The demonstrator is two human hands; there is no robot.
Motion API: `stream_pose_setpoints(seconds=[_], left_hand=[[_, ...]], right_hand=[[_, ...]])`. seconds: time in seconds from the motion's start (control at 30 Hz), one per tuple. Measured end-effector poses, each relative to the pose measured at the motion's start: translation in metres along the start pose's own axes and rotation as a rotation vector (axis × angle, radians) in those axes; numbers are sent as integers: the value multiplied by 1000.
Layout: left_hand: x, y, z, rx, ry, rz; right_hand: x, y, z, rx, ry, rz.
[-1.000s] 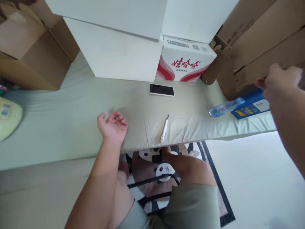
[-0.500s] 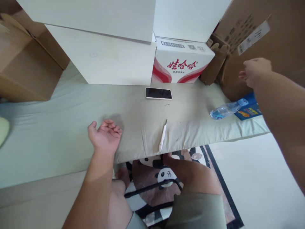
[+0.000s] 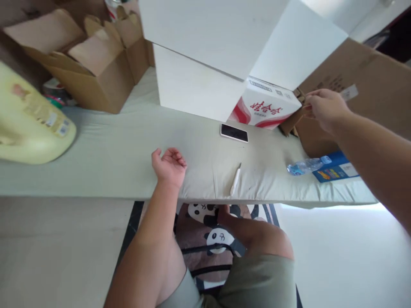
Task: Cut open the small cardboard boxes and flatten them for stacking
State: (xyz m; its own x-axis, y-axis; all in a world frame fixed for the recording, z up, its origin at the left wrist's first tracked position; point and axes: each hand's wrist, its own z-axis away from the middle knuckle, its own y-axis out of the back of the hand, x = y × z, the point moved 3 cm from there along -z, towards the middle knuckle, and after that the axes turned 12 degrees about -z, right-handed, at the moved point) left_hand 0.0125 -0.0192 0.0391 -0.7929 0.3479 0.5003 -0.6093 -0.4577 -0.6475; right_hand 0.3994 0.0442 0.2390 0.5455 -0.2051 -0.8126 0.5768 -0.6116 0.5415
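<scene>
My left hand (image 3: 170, 164) rests palm up above the cloth-covered surface (image 3: 128, 145), its fingers loosely curled and holding nothing. My right hand (image 3: 326, 107) reaches to the far right, its fingers bent around the upper edge of a small brown cardboard box (image 3: 290, 122); the fingertips are partly hidden. This small box stands between a white-and-red carton (image 3: 268, 107) and a large brown carton (image 3: 316, 132). Between my hands lie a white pen-like craft knife (image 3: 236, 182) with a thin dark tip and a phone (image 3: 234, 132) with a dark screen.
A clear plastic bottle (image 3: 305, 166) lies by a blue box (image 3: 335, 169) at right. Tall white boxes (image 3: 199, 85) stand at the back. Open brown cartons (image 3: 112, 81) and a pale yellow jug (image 3: 35, 124) are at left. The surface's front edge runs above my knees.
My right hand has moved leftward to the small cardboard box. The view has shifted left, bringing the whole yellow jug side in. My left hand keeps its loose palm-up pose.
</scene>
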Motion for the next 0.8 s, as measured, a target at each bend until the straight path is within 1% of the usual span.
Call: stream_pose_setpoints(seconds=[0.07, 0.13, 0.2, 0.3, 0.33, 0.37, 0.43, 0.53, 0.6, 0.67, 0.73, 0.8], left_hand=[[8, 6, 2, -2, -1, 48], [15, 13, 3, -2, -10, 90], [22, 21, 4, 4, -11, 125], [30, 30, 5, 8, 13, 164], [33, 33, 4, 4, 17, 179], [35, 35, 3, 0, 16, 197], [41, 37, 1, -6, 4, 244], [49, 39, -3, 8, -21, 319], [54, 41, -6, 23, -17, 352], [57, 42, -8, 27, 0, 369], [60, 44, -9, 22, 10, 378], [62, 47, -10, 24, 1, 382]], right_hand=[[-23, -47, 23, -130, 62, -8], [-45, -99, 53, -297, 132, 0], [-66, -153, 90, -522, 215, 33], [-97, -227, 147, -753, 339, 25], [-107, -250, 164, -811, 397, 25], [-119, -273, 179, -874, 499, 40], [-140, -317, 203, -948, 654, 73], [-171, -376, 221, -943, 790, 36], [-191, -406, 226, -898, 832, -27], [-207, -425, 232, -884, 848, -37], [-218, -434, 241, -917, 852, 35], [-222, -432, 251, -957, 857, 118]])
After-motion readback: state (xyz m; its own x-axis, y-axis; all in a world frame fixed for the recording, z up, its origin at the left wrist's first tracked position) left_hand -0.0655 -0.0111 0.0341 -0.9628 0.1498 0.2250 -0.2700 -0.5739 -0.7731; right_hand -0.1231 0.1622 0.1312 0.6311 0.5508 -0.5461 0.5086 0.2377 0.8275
